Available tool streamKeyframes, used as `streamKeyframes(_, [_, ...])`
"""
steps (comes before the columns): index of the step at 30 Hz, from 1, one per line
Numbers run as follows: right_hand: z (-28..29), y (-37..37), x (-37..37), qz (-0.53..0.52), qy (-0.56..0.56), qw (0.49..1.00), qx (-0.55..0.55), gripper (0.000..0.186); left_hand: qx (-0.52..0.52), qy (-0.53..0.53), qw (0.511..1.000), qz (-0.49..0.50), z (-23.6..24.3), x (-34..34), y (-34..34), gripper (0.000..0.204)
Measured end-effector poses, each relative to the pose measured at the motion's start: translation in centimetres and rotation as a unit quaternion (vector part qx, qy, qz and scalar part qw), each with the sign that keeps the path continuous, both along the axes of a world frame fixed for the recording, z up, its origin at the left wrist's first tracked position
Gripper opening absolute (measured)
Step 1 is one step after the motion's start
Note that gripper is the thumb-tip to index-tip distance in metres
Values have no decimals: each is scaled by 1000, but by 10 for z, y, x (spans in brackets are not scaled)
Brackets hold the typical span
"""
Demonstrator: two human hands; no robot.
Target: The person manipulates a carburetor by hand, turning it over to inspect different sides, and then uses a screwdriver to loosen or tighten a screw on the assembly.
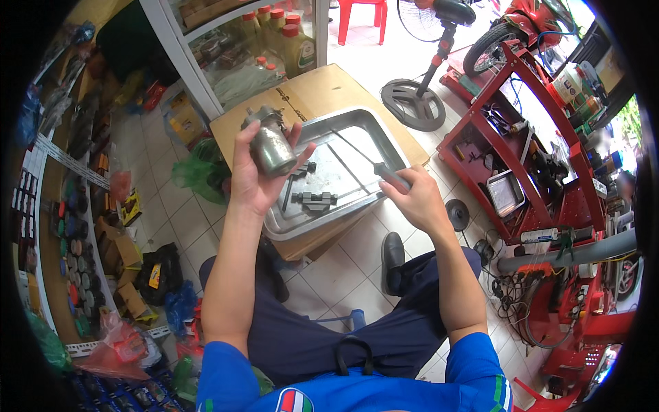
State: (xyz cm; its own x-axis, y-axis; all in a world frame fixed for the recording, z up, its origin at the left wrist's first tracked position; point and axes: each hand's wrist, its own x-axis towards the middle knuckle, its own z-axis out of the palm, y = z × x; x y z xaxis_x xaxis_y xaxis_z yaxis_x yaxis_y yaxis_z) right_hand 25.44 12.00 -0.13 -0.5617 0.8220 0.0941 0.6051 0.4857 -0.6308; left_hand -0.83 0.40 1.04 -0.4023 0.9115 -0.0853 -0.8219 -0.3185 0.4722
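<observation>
My left hand (252, 185) holds up a small cylindrical metal motor (273, 150), worn silver, with a stub at its upper end. The thumb is on its left and the fingertips show on its right. My right hand (420, 196) grips the grey handle of a screwdriver (383, 172), its thin shaft slanting up and left over a shallow metal tray (357, 115). Inside the tray lies a dark metal clamp-like part (316, 200). A similar dark piece (307, 167) sits partly behind my left hand. A thin dark line beneath the screwdriver may be a rod or a reflection.
The tray rests on a cardboard box (322, 86) between my knees and a glass cabinet (254, 51) of bottles. A fan base (414, 103) stands at far right, near a red tool rack (473, 130). Packed shelves (72, 226) line the left; cables (518, 295) lie at right.
</observation>
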Motion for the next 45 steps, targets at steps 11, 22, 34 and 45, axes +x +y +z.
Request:
streamKeyframes(11, [19,-5,-12,-25,158,969,-189,36,33,-7,999,1,-4,8,12,55])
streamKeyframes(22, [27,-25,-17,28,318,915,-245,34,0,-17,999,39,-8,16,41,38])
streamKeyframes(34, [-3,-64,-18,-29,360,906,-221,28,-21,-4,995,100,-14,15,46,79])
streamKeyframes(45, [-29,-47,-17,-46,354,916,-184,30,-9,75,992,105,-25,16,48,33])
